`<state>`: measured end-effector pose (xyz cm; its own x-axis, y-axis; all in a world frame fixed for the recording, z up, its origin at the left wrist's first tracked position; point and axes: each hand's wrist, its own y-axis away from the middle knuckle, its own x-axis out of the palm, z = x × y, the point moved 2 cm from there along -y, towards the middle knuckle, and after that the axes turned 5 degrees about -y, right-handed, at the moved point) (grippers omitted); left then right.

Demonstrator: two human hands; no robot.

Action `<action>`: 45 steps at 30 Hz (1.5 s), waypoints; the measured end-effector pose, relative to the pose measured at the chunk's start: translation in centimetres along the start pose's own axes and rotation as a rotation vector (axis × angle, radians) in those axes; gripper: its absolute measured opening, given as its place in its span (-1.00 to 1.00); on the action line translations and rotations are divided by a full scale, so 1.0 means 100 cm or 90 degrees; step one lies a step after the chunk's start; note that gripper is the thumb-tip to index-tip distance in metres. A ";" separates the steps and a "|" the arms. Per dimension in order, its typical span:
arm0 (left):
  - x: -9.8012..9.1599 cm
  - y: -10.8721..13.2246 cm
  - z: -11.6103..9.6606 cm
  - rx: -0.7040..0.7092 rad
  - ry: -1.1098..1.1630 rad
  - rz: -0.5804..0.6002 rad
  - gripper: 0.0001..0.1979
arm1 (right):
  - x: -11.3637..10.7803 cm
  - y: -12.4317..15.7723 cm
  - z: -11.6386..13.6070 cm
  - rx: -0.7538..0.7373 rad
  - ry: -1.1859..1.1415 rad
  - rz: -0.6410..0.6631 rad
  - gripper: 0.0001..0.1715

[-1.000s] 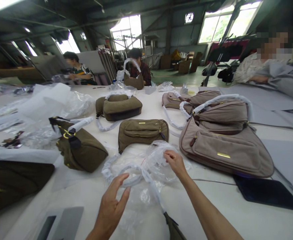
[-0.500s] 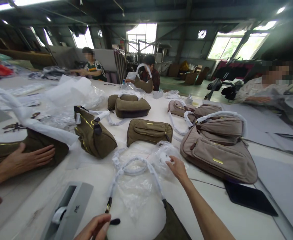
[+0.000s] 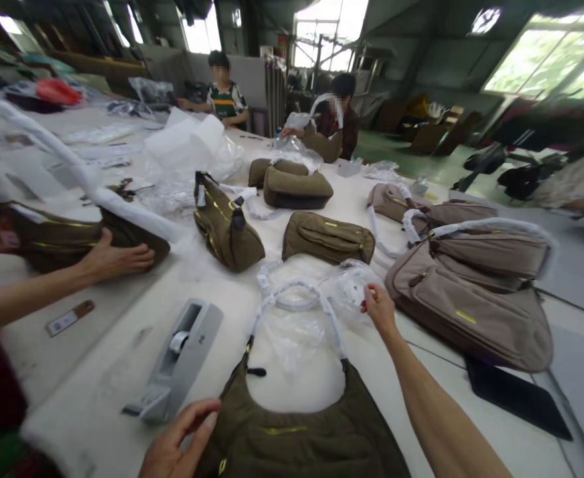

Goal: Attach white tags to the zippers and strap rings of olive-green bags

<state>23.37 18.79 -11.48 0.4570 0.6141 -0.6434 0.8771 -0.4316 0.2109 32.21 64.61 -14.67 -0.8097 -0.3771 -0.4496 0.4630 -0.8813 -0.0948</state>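
An olive green bag (image 3: 301,438) lies flat at the near edge of the white table (image 3: 122,372), its wrapped handle (image 3: 299,299) arching away from me. My left hand (image 3: 177,441) rests at the bag's left corner, fingers spread and touching it. My right hand (image 3: 379,307) reaches forward and pinches a crumpled clear plastic wrap (image 3: 349,285) lying just past the handle.
A grey tape dispenser (image 3: 179,358) stands left of the bag. Several olive bags (image 3: 226,226) and taupe bags (image 3: 476,299) lie further back. Another person's hand (image 3: 112,259) presses an olive bag at left. A dark tablet (image 3: 515,395) lies at right. People sit at the far side.
The view has tilted down and left, showing more of the near olive bag. My left hand has moved onto the bag's corner. My right hand stays on the plastic.
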 end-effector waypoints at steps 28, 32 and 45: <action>-0.006 0.021 -0.014 -0.275 0.219 0.680 -0.63 | 0.035 0.360 0.156 0.541 -0.332 0.630 -0.48; -0.002 0.020 -0.010 -0.330 0.325 0.714 -0.59 | 0.040 0.391 0.145 0.666 -0.338 0.623 -0.36; -0.001 0.031 -0.004 -0.225 0.392 0.643 -0.64 | 0.055 0.388 0.162 0.654 -0.319 0.475 -0.45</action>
<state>26.13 17.60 -10.43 0.8623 0.3587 0.3575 0.0381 -0.7499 0.6605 39.85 23.75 -6.43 -0.6322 -0.7201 0.2861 0.5474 -0.1538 0.8226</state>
